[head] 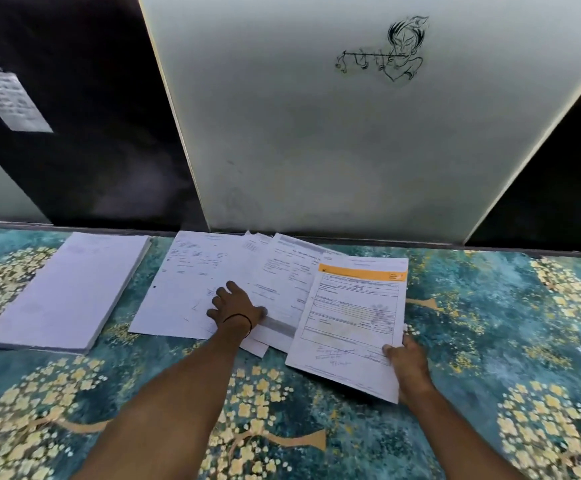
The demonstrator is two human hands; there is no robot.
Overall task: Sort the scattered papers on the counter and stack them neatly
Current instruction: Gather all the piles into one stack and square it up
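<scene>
Several printed sheets (192, 282) lie fanned and overlapping on the counter (490, 323), which has a teal surface with a gold flower pattern. My left hand (235, 306) rests flat on the middle of them, fingers spread, a dark band at the wrist. On the right, a form with an orange header (355, 317) is lifted at its near right corner, and my right hand (407, 358) pinches that corner, thumb on top. A neat squared stack of white paper (70, 289) lies apart at the left.
A pale wall panel (351, 150) with a black line drawing rises right behind the papers, with dark panels either side. A small printed notice (10, 100) hangs on the left dark panel. The counter runs on to the right and toward me.
</scene>
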